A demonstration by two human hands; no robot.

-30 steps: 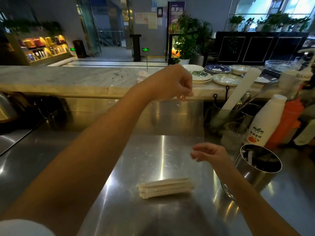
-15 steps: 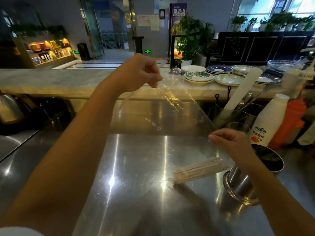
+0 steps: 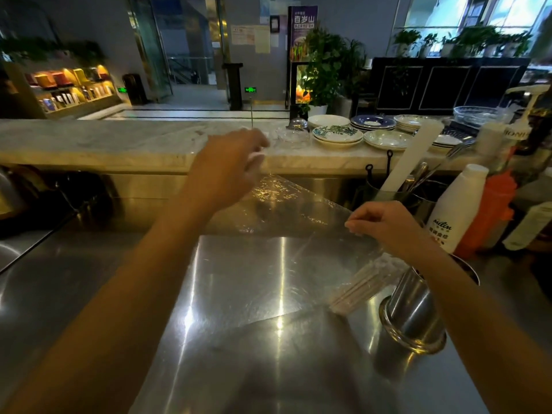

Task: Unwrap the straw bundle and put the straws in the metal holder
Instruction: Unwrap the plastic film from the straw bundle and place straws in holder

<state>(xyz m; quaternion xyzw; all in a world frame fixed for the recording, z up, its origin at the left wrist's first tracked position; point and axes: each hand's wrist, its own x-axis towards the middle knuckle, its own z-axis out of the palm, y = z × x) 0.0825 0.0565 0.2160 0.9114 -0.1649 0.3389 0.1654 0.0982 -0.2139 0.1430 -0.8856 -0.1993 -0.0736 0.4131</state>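
A sheet of clear plastic wrap (image 3: 286,222) is stretched in the air between my two hands above the steel counter. My left hand (image 3: 230,165) pinches its far corner, and my right hand (image 3: 385,225) pinches its right edge. The white straws (image 3: 358,289) lie as a loose bundle in the lower right part of the wrap, tilted, with their upper ends against the metal holder (image 3: 415,318). The holder stands on the counter under my right forearm, which hides part of its rim.
A white milk bottle (image 3: 454,207) and an orange bottle (image 3: 490,210) stand right of the holder. A utensil pot with a white roll (image 3: 409,159) is behind them. Stacked plates (image 3: 337,135) sit on the marble ledge. The steel counter (image 3: 209,339) stretches to the left.
The wrap has opened out into a wide sheet. My left hand has dropped lower with its corner, my right hand has risen a little, and the straws have slid right against the holder.
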